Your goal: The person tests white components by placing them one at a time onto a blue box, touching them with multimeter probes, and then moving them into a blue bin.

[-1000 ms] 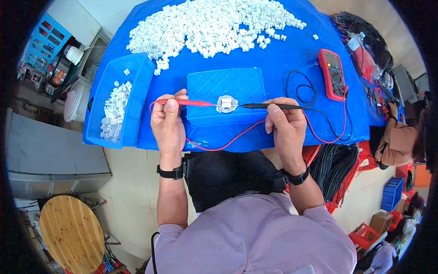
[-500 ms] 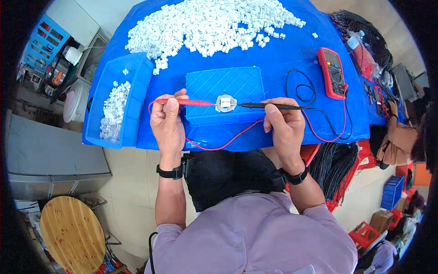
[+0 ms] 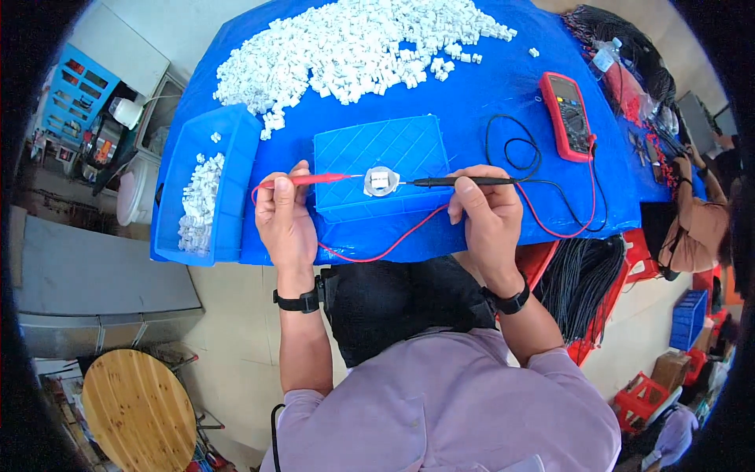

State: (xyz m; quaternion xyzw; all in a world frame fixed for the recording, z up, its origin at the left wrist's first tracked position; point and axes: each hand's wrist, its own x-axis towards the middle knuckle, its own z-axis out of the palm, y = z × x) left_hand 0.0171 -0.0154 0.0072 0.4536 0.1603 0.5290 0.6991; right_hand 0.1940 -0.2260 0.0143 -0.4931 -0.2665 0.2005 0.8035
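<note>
Red plastic is what we find in the left hand (image 3: 287, 224): its thumb and fingers pinch the red probe (image 3: 322, 178), whose metal tip points right. We note the right hand (image 3: 491, 228) pinching the black probe (image 3: 464, 182) between thumb and fingers, its tip pointing left. Between the two tips sits a small white block (image 3: 379, 180) on a pale round disc (image 3: 381, 192); each tip ends at or just beside the disc, and we cannot tell whether either touches metal. Disc and block rest on a blue box (image 3: 381, 141), ribbed face up. We trace the red lead (image 3: 370, 260) and the black lead (image 3: 543, 182) to a red-cased multimeter (image 3: 568, 118) lying beyond the right hand. To the left, we record a blue bin (image 3: 245, 149) partly filled with white pieces (image 3: 203, 204). Farther out, a broad white heap (image 3: 354, 47) of similar pieces covers the far side of the blue sheet (image 3: 472, 98), with one single piece (image 3: 534, 53) lying apart to its right.
</note>
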